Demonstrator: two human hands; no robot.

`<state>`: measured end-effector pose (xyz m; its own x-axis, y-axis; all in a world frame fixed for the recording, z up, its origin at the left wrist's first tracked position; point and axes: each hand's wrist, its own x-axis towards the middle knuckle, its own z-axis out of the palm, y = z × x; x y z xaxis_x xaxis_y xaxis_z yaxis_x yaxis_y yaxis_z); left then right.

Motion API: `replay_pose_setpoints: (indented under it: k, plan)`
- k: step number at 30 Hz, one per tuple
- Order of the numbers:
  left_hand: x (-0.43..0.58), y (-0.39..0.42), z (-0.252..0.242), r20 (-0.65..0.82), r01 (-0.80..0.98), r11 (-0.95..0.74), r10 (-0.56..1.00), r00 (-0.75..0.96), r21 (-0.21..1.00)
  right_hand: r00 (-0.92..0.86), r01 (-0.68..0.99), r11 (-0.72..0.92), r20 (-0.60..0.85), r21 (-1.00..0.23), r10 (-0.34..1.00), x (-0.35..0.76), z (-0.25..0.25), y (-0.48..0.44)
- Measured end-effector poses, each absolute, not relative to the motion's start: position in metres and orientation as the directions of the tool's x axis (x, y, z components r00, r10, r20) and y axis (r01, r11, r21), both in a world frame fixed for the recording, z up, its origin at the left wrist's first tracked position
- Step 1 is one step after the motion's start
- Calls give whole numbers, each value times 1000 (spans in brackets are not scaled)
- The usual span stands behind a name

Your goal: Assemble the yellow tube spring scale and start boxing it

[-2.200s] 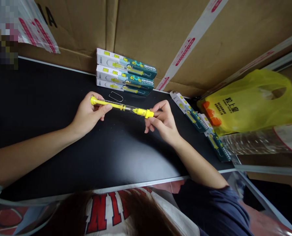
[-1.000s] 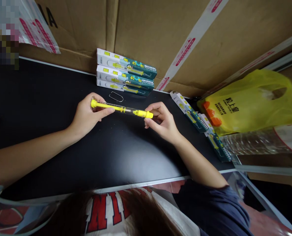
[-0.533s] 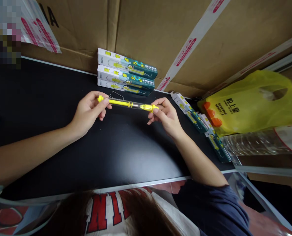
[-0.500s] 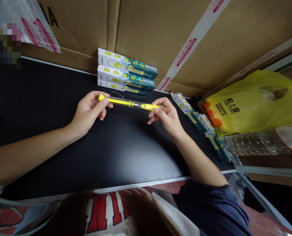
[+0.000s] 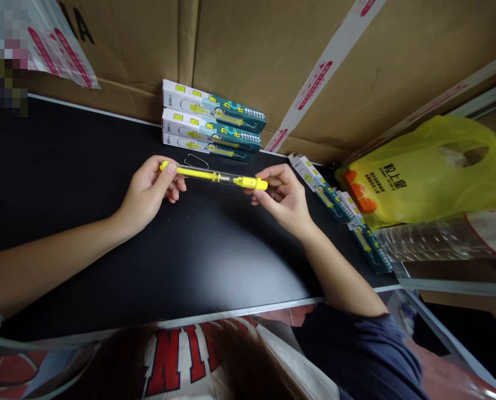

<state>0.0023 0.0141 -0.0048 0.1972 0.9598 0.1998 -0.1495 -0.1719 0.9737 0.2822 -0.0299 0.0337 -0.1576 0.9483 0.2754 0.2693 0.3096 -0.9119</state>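
Observation:
A yellow spring scale (image 5: 214, 175) with a clear tube is held level above the black table (image 5: 181, 261). My left hand (image 5: 148, 183) pinches its left end between thumb and fingers. The thumb and fingers of my right hand (image 5: 283, 194) close on the yellow cap at the other end. Just beyond the tube, a bent metal wire loop (image 5: 197, 161) shows near the left hand; whether it touches the scale I cannot tell.
Several printed spring scale boxes (image 5: 212, 130) are stacked against a large cardboard carton (image 5: 248, 50). More such boxes (image 5: 321, 189) lie at the right, beside a yellow plastic bag (image 5: 423, 178) with orange things in it. Clear plastic bottles (image 5: 423, 241) lie below the bag.
The spring scale has turned a little about its length, so its right cap shows a plainer side. Both hands keep their hold, and the view has shifted slightly.

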Motion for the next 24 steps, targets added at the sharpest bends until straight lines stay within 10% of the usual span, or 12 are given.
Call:
replay_pose_setpoints:
  k: [24]
  plan:
    - [0, 14, -17, 319, 40, -334, 925, 204, 942, -203, 312, 386, 336, -868, 920, 280, 29, -35]
